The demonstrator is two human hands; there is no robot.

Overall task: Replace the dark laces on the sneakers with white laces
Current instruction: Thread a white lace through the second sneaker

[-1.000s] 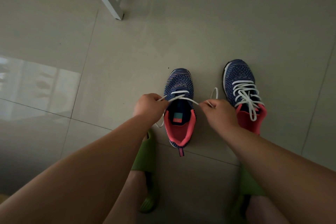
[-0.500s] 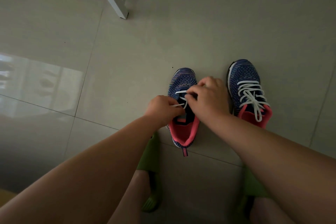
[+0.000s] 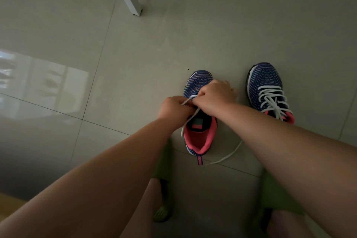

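Both hands (image 3: 195, 105) seemingly pinch the white lace (image 3: 190, 121).

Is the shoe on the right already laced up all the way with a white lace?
Yes, the right sneaker carries a white lace criss-crossed over its whole tongue, with no hand on it.

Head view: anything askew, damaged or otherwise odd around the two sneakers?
Nothing damaged. One loose end of the white lace trails on the floor tile beside the heel of the half-laced sneaker, which both hands are lacing. The other sneaker is fully laced.
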